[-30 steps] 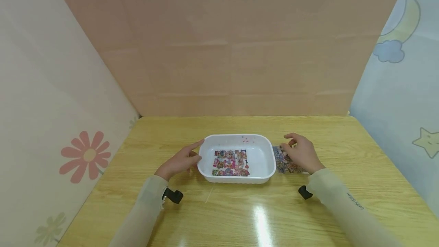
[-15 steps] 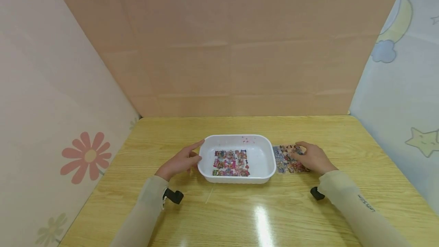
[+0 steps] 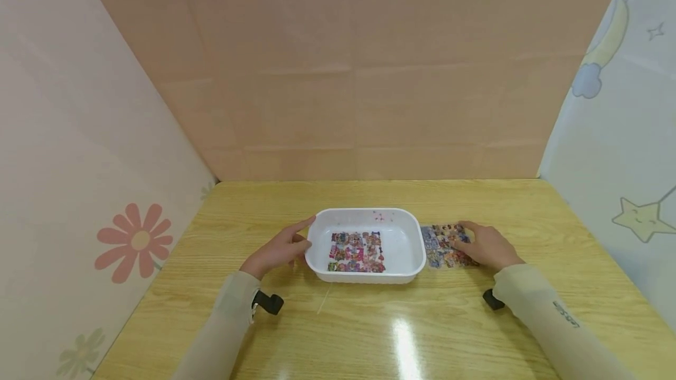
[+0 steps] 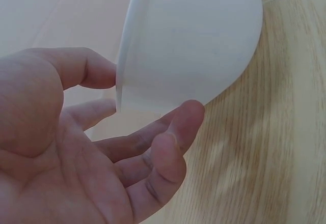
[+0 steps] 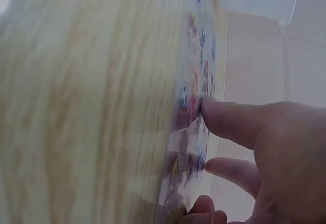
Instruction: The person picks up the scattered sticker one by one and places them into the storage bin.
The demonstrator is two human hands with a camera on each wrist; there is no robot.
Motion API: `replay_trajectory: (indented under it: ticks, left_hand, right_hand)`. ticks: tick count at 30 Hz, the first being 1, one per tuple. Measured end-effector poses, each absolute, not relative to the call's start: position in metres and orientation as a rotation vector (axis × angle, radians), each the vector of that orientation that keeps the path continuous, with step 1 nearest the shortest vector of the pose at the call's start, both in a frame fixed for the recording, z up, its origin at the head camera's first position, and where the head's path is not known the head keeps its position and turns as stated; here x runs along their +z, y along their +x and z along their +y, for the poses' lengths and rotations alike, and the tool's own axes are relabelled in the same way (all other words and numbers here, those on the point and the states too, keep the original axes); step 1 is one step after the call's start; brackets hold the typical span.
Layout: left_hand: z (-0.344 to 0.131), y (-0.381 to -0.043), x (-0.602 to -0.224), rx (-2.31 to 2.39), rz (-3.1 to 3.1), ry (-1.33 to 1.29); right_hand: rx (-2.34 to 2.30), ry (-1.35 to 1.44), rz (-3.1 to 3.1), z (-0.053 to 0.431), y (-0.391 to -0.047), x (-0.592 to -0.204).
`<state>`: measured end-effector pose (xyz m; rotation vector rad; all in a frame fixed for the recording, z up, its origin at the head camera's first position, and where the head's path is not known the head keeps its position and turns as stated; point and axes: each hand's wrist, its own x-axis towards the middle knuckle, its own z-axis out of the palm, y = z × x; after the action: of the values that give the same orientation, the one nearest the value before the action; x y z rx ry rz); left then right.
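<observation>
A white plastic tub (image 3: 364,278) sits mid-table, with a clear sheet of colourful cartoon stickers (image 3: 356,253) inside it on the left. My left hand (image 3: 277,251) holds the tub's left end. In the left wrist view, the thumb and index finger meet the rim while other fingers lie by the outer wall. To the right of the tub, a second sticker sheet (image 3: 440,245) lies flat on the table. My right hand (image 3: 488,246) covers its right edge. The thumb and index fingertip touch the printed surface in the right wrist view, with other fingers curled lower down.
The wooden table (image 3: 359,333) ends at a tan paper backdrop (image 3: 348,104). Patterned side walls stand left and right. A thin clear strip (image 3: 323,301) lies in front of the tub. Black wrist straps show at both cuffs.
My right hand has moved to the right and lowered onto the sheet, uncovering more of its left part. My left hand and the tub stay where they were.
</observation>
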<state>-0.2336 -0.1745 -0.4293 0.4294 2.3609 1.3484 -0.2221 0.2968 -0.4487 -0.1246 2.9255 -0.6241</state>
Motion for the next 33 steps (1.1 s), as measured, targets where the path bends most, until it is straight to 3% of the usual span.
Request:
replay_trajectory:
  ticks: [33]
  left_hand:
    - [-0.1742, -0.2315, -0.4288, 1.348, 2.370, 0.399]
  right_hand:
    - [-0.537, -0.035, 2.914, 0.2907, -0.2210, -0.4451]
